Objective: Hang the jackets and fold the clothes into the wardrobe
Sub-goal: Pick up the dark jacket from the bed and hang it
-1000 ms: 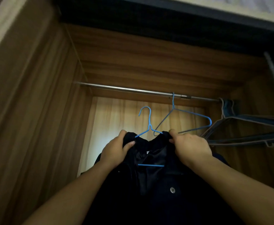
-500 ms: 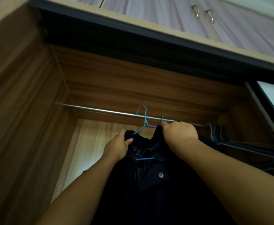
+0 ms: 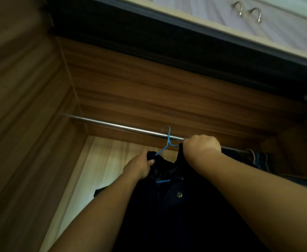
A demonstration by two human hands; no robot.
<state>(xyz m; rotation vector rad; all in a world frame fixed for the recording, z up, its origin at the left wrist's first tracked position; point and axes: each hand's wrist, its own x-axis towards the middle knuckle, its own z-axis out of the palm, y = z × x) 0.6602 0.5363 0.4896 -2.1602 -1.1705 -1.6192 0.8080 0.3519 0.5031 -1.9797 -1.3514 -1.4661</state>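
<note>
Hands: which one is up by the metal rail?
The right hand, gripping the jacket at the rail; the left hand grips it lower, beside the blue hanger.

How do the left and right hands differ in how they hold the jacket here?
The right hand is up at the height of the rail; the left hand sits lower, below it. The left hand's thumb shows on the fabric; the right hand shows only its back. Both grip the dark jacket, either side of the blue hanger.
</note>
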